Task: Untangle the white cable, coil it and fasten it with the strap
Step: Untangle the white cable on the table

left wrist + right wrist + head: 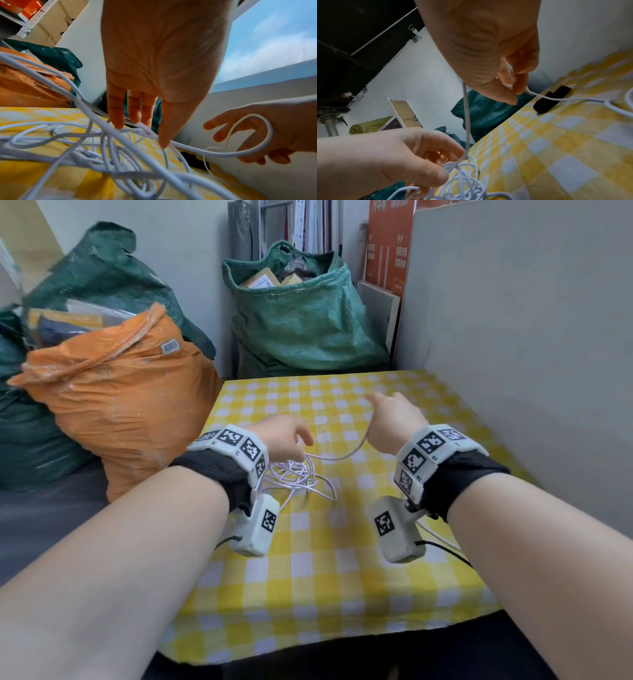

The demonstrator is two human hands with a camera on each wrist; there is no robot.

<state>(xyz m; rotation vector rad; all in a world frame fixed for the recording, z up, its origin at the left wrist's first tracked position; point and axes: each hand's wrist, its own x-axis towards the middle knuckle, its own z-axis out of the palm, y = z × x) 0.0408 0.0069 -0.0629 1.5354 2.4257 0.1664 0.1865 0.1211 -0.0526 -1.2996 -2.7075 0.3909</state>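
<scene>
Nearest you on the checked cloth (308, 577), at the six o'clock side of the working area, lies the knotted mass of the white cable (294, 475), a loose heap of overlapping loops just under your left hand (286, 440). In the left wrist view that hand's fingers (116, 115) point down into the top strands of the heap; thumb and fingertips seem to close on a strand there, though how firmly you cannot tell from these pictures.

From the heap one strand runs up and away toward two o'clock to your right hand (394, 422). That hand grips the cable: in the right wrist view the curled fingers (517, 78) pinch the strand, which passes through the hand and trails out beyond it onto the cloth. So the cable's free run lies along a line from eight o'clock to two o'clock, with the tangle at the left-hand end. The left hand is the nearer one to the knot; the right holds the line that must be drawn out of it.

Farther off, at about one o'clock near the wall, a black strap (553, 100) lies flat on the cloth, untouched, with the trailing cable crossing over it. The untangling looks to be at an early stage.
</scene>
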